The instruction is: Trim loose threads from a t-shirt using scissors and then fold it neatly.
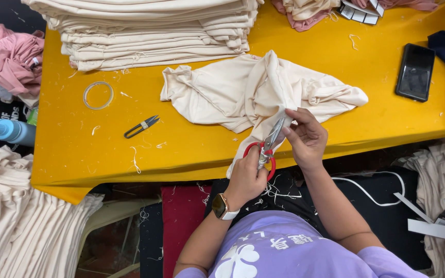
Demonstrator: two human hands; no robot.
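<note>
Head view, looking down on a yellow worktop. Left hand: grip closed around the red handles of a pair of scissors, blades pointing up and away into the cloth; a watch sits on that wrist. Right hand: fingers pinched together on a fold of a crumpled cream garment, just beside the blades. The garment lies at the worktop's near edge, one strip hanging over it. Also on the worktop: small thread snips, a ring of clear tape, a tall stack of folded cream garments at the far side, and a black phone to the right. Pink cloth lies off the left edge.
</note>
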